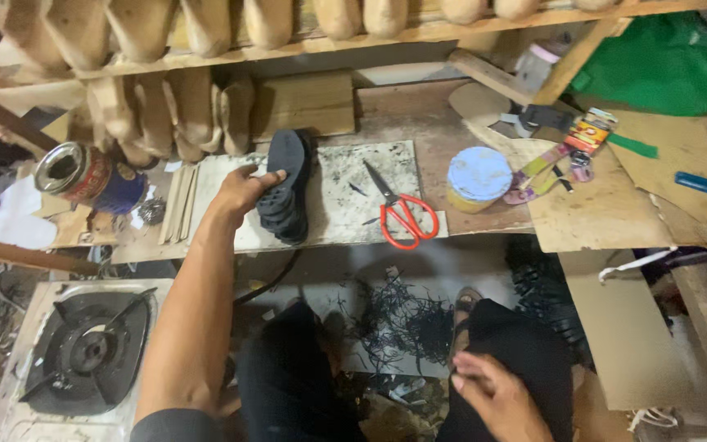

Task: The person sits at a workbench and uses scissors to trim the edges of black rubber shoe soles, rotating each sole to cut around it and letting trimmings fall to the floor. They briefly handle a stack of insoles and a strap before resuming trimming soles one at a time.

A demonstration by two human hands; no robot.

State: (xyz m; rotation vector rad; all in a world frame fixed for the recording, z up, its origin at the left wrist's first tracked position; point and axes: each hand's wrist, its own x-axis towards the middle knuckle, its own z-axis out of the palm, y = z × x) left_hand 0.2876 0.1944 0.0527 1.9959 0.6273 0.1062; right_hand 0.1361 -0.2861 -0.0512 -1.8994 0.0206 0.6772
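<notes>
My left hand (243,190) reaches forward and grips a stack of black rubber shoe soles (285,187) lying on a stained white work slab (345,192). My right hand (497,397) rests low on my right knee, on black trousers, fingers loosely curled and holding nothing. Red-handled scissors (398,214) lie on the slab to the right of the soles.
A round jar with a pale blue lid (478,178) stands right of the slab. An open tin can (87,176) lies on its side at left. A gas stove burner (83,352) sits lower left. Wooden shoe lasts (165,110) line the shelves. Black trimmings (403,315) litter the floor.
</notes>
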